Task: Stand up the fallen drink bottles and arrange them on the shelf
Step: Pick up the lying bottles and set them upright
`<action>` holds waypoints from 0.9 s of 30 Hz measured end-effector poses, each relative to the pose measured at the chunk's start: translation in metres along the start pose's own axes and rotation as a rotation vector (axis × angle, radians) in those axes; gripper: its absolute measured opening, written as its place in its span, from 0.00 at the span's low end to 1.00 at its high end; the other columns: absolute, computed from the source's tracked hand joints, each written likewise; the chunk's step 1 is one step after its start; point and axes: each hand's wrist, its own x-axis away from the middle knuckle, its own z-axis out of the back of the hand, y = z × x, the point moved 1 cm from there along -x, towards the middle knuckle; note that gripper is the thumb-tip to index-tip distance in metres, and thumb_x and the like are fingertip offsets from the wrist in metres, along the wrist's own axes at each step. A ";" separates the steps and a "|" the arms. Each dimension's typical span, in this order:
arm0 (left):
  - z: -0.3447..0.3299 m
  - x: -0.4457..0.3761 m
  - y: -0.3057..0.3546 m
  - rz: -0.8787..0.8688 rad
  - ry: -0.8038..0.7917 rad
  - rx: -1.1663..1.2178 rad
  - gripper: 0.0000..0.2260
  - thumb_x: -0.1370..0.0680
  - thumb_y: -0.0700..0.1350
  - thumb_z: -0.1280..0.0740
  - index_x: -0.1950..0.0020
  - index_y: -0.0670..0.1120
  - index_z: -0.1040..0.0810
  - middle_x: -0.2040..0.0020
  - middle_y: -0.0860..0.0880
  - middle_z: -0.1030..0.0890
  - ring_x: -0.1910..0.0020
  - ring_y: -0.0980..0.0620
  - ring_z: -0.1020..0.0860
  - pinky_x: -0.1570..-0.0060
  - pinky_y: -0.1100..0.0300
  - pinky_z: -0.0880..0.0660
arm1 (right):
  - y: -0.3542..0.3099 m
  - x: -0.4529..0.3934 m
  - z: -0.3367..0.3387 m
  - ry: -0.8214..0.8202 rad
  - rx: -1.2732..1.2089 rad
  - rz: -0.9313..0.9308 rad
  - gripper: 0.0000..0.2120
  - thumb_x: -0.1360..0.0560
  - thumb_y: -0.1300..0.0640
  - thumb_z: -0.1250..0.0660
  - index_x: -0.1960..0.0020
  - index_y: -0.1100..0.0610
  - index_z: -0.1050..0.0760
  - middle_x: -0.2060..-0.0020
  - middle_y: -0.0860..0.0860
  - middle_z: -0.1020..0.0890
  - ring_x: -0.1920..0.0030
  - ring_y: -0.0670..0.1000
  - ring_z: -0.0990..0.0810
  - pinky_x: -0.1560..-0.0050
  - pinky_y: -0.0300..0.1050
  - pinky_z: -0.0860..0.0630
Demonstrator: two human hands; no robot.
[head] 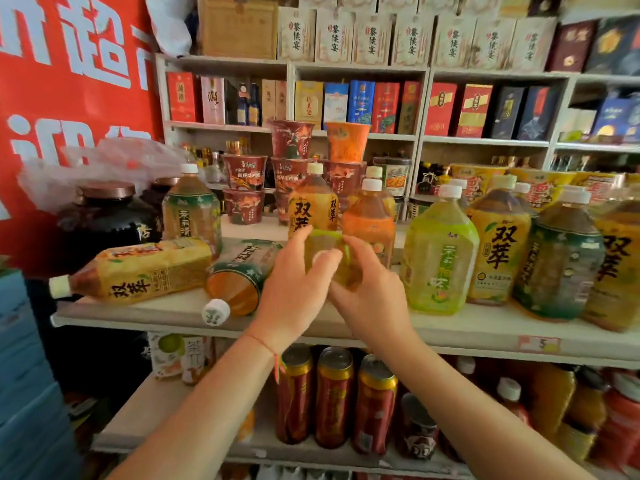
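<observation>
Two bottles lie fallen at the shelf's point(450, 332) left: yellow-labelled point(138, 268) and green-labelled point(239, 275), caps nearward; others stand right.

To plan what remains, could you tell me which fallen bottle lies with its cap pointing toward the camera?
The green-labelled bottle, beside the left hand; the yellow-labelled bottle points its cap left.

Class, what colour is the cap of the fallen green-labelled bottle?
White, with a faint green mark; cap, head view.

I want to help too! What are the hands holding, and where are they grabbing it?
Both hands, left and right, hold one green-labelled drink bottle, its cap end pointing toward the camera. The grip is around its upper body, near the cap.
</observation>
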 end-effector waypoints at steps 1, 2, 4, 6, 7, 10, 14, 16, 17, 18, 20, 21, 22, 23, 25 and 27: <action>0.005 -0.003 0.003 -0.028 -0.015 -0.017 0.30 0.23 0.63 0.40 0.23 0.56 0.36 0.32 0.56 0.26 0.33 0.57 0.28 0.34 0.52 0.30 | -0.007 -0.006 0.002 0.077 -0.009 0.010 0.25 0.25 0.44 0.29 0.31 0.49 0.28 0.56 0.44 0.17 0.61 0.46 0.19 0.63 0.43 0.23; 0.011 -0.006 0.007 -0.055 -0.032 -0.031 0.30 0.25 0.64 0.41 0.24 0.57 0.34 0.32 0.56 0.26 0.32 0.56 0.29 0.33 0.50 0.30 | -0.014 -0.013 0.002 0.131 -0.004 0.006 0.22 0.24 0.44 0.30 0.33 0.50 0.26 0.57 0.45 0.17 0.62 0.46 0.20 0.65 0.43 0.24; 0.019 -0.014 0.016 -0.116 -0.085 -0.076 0.26 0.25 0.64 0.41 0.28 0.58 0.30 0.35 0.58 0.24 0.36 0.57 0.27 0.34 0.49 0.29 | -0.023 -0.032 0.000 0.147 0.054 -0.039 0.18 0.22 0.45 0.32 0.36 0.50 0.26 0.57 0.46 0.17 0.63 0.48 0.20 0.67 0.46 0.24; 0.027 -0.027 0.026 -0.162 -0.147 -0.174 0.19 0.22 0.61 0.41 0.33 0.59 0.29 0.41 0.58 0.23 0.41 0.57 0.25 0.40 0.49 0.28 | -0.028 -0.051 -0.007 0.113 0.141 -0.062 0.14 0.20 0.46 0.34 0.37 0.51 0.26 0.56 0.48 0.17 0.62 0.49 0.21 0.69 0.44 0.29; 0.033 -0.037 0.029 -0.165 -0.172 -0.210 0.17 0.20 0.60 0.41 0.33 0.59 0.30 0.42 0.58 0.22 0.43 0.55 0.25 0.43 0.51 0.28 | -0.031 -0.059 -0.011 0.115 0.183 -0.059 0.12 0.20 0.49 0.35 0.39 0.52 0.26 0.55 0.48 0.18 0.60 0.50 0.22 0.69 0.42 0.31; 0.046 -0.066 0.030 -0.091 -0.246 -0.256 0.18 0.16 0.59 0.44 0.26 0.59 0.32 0.34 0.53 0.24 0.35 0.49 0.27 0.43 0.56 0.35 | -0.040 -0.083 -0.022 0.113 0.328 -0.048 0.07 0.20 0.58 0.39 0.44 0.58 0.26 0.50 0.54 0.19 0.48 0.56 0.23 0.56 0.46 0.30; 0.054 -0.084 0.018 -0.052 -0.323 -0.240 0.20 0.16 0.58 0.43 0.24 0.58 0.33 0.25 0.52 0.30 0.26 0.48 0.32 0.36 0.57 0.38 | -0.049 -0.093 -0.034 -0.015 0.438 -0.128 0.12 0.21 0.59 0.41 0.41 0.60 0.28 0.44 0.58 0.21 0.39 0.62 0.27 0.44 0.53 0.30; 0.058 -0.086 0.011 -0.068 -0.372 -0.219 0.21 0.16 0.56 0.42 0.22 0.57 0.34 0.26 0.54 0.30 0.28 0.53 0.33 0.36 0.60 0.39 | -0.048 -0.089 -0.039 -0.059 0.474 -0.155 0.15 0.22 0.56 0.40 0.37 0.59 0.29 0.39 0.57 0.22 0.36 0.62 0.29 0.39 0.56 0.31; 0.061 -0.086 0.006 -0.079 -0.382 -0.205 0.21 0.16 0.55 0.42 0.22 0.56 0.34 0.30 0.56 0.29 0.32 0.56 0.33 0.39 0.64 0.38 | -0.047 -0.087 -0.042 -0.070 0.484 -0.160 0.17 0.22 0.55 0.39 0.34 0.59 0.30 0.37 0.57 0.23 0.34 0.61 0.30 0.37 0.57 0.32; 0.065 -0.083 0.003 -0.081 -0.373 -0.196 0.20 0.16 0.54 0.41 0.23 0.55 0.32 0.34 0.58 0.28 0.36 0.59 0.32 0.42 0.66 0.37 | -0.046 -0.084 -0.043 -0.060 0.486 -0.163 0.20 0.21 0.54 0.39 0.31 0.58 0.31 0.35 0.56 0.24 0.33 0.60 0.30 0.35 0.56 0.33; 0.072 -0.079 -0.009 -0.101 -0.284 -0.207 0.18 0.16 0.53 0.40 0.27 0.52 0.27 0.38 0.58 0.25 0.40 0.60 0.29 0.47 0.65 0.34 | -0.045 -0.074 -0.047 0.042 0.490 -0.128 0.21 0.20 0.52 0.39 0.29 0.58 0.31 0.34 0.56 0.25 0.34 0.59 0.31 0.36 0.55 0.33; 0.077 -0.077 -0.018 -0.119 -0.219 -0.221 0.16 0.16 0.52 0.39 0.30 0.51 0.23 0.39 0.57 0.22 0.42 0.59 0.27 0.48 0.65 0.33 | -0.046 -0.068 -0.051 0.123 0.503 -0.069 0.20 0.21 0.53 0.38 0.31 0.58 0.29 0.36 0.56 0.25 0.35 0.59 0.31 0.38 0.55 0.32; 0.081 -0.074 -0.025 -0.136 -0.155 -0.231 0.14 0.17 0.50 0.39 0.34 0.50 0.20 0.42 0.55 0.20 0.45 0.58 0.25 0.51 0.65 0.32 | -0.047 -0.060 -0.055 0.197 0.515 0.013 0.16 0.21 0.55 0.37 0.35 0.59 0.26 0.40 0.57 0.24 0.39 0.59 0.29 0.42 0.55 0.31; 0.086 -0.070 -0.032 -0.143 -0.098 -0.237 0.12 0.17 0.49 0.38 0.38 0.49 0.18 0.45 0.55 0.19 0.47 0.57 0.24 0.54 0.67 0.31 | -0.050 -0.053 -0.060 0.245 0.518 0.103 0.12 0.22 0.56 0.36 0.40 0.59 0.24 0.44 0.56 0.23 0.43 0.58 0.27 0.47 0.54 0.29; 0.095 -0.064 -0.047 -0.131 -0.031 -0.279 0.12 0.18 0.47 0.38 0.39 0.48 0.18 0.43 0.53 0.19 0.46 0.56 0.25 0.53 0.68 0.32 | -0.054 -0.042 -0.071 0.139 0.506 0.205 0.07 0.22 0.58 0.36 0.45 0.58 0.24 0.51 0.53 0.22 0.50 0.56 0.25 0.53 0.51 0.26; 0.103 -0.060 -0.061 -0.086 -0.047 -0.351 0.17 0.19 0.50 0.37 0.31 0.48 0.24 0.35 0.49 0.23 0.38 0.52 0.26 0.42 0.60 0.30 | -0.058 -0.033 -0.081 -0.192 0.442 0.086 0.14 0.21 0.59 0.37 0.36 0.54 0.27 0.48 0.52 0.21 0.49 0.54 0.22 0.53 0.49 0.22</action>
